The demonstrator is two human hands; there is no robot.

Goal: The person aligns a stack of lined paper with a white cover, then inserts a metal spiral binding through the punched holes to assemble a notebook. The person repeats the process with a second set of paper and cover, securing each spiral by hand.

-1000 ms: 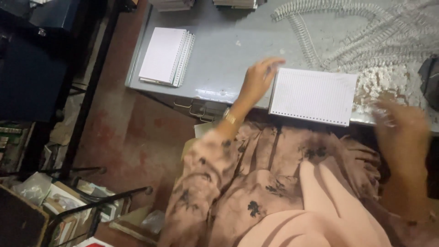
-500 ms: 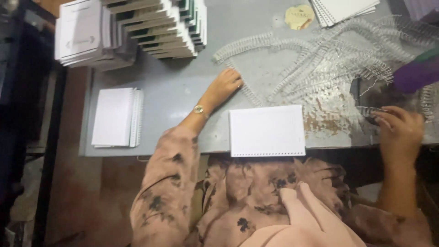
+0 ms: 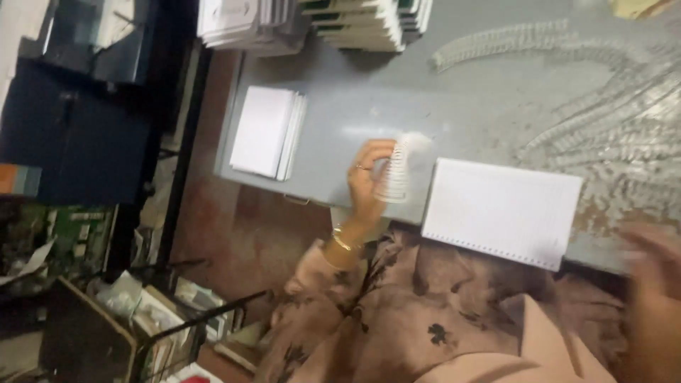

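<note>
left hand (image 3: 369,177) pinches a white wire binding coil (image 3: 395,170) just above the desk (image 3: 340,120) edge; punched paper pad (image 3: 502,211) lies just right of it. right hand (image 3: 656,284) is blurred, grip unclear. best keep the coil's loops aligned with the holes.

Grey metal table (image 3: 355,120), punched white pad (image 3: 501,211), paper stack (image 3: 266,132), loose wire coils (image 3: 603,106), booklet piles (image 3: 312,21).

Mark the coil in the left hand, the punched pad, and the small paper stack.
coil (image 3: 394,174), head view, middle of its loops
punched pad (image 3: 500,210), head view, centre of top sheet
paper stack (image 3: 262,131), head view, top sheet
</note>
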